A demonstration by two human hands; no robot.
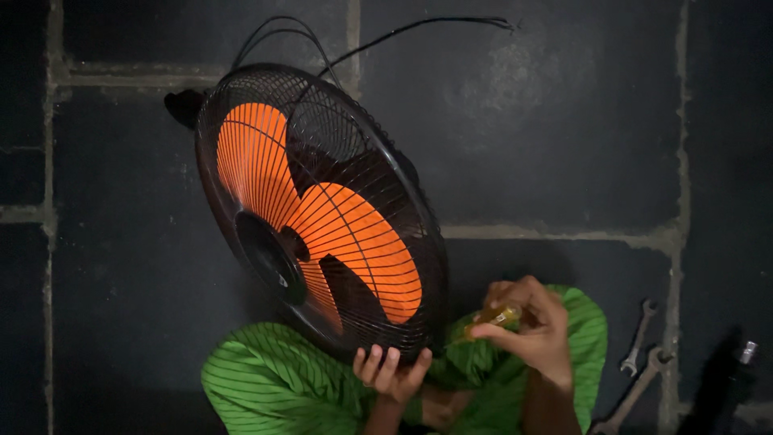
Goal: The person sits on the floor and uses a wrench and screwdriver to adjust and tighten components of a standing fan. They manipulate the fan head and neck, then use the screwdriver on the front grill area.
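A round fan head (pixel 318 213) with a black wire cage and orange blades stands tilted on its edge against my lap. My left hand (pixel 390 372) grips the cage's lower rim, fingers curled over the wires. My right hand (pixel 527 326) is just right of the cage, closed on a small yellow translucent tool handle (pixel 495 316) that points toward the fan's back. Black wires (pixel 403 32) trail from the top of the fan over the dark floor.
Green striped cloth (pixel 274 379) covers my knees at the bottom. Two metal spanners (pixel 640 354) lie on the dark tiled floor at the right. A dark object with a metal tip (pixel 745 354) sits at the far right edge.
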